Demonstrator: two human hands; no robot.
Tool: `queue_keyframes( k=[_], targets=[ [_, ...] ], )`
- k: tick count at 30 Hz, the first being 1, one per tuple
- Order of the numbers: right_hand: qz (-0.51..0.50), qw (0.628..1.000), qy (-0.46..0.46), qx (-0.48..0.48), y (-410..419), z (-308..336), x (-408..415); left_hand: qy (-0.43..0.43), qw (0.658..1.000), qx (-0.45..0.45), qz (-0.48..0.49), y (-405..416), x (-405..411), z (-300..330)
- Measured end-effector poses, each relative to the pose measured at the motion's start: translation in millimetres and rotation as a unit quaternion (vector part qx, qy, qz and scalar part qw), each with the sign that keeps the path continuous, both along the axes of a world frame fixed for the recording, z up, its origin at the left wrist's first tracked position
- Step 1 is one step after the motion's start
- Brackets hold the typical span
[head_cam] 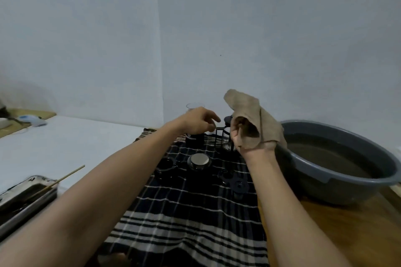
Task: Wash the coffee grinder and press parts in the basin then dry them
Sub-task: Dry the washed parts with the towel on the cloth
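Note:
On a dark checked towel [184, 212] lie the washed parts: a round lid with a metal top [198, 161], a black cup-shaped part [166, 167] and black plunger pieces [236, 184]. At the towel's far end stand a clear glass vessel with a black base [194, 140] and a black press frame [224, 136]. My left hand [199, 121] reaches in front of the glass, its curled fingertips pinching the frame's top corner. My right hand [238, 138] grips a beige cloth [256, 119] just right of the frame.
A grey basin [325, 182] of murky water sits at the right on a wooden surface. At the near left is a metal tray [23, 199] with a thin wooden stick [67, 175] leaning in it. A pale blue object [32, 120] lies far left. A wall rises close behind.

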State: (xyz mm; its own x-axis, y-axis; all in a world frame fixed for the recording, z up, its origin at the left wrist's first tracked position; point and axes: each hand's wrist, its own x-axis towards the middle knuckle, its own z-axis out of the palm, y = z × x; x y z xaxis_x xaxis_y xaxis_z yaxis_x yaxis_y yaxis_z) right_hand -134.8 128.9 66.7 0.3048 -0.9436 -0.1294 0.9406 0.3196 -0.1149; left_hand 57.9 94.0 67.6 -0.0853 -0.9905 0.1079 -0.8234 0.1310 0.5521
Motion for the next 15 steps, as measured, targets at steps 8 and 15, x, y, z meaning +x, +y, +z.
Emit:
queue_keyframes(
  k=[8, 15],
  targets=[
    [0.055, 0.990, 0.054, -0.117, 0.3, 10.4, 13.3, -0.050, 0.997, 0.041, 0.035, 38.4, 26.8, -10.6],
    [0.019, 0.977, 0.188, -0.102, 0.7, 7.4, 13.9, -0.195, 0.973, 0.109, 0.050, 54.8, 26.4, -11.8]
  ],
)
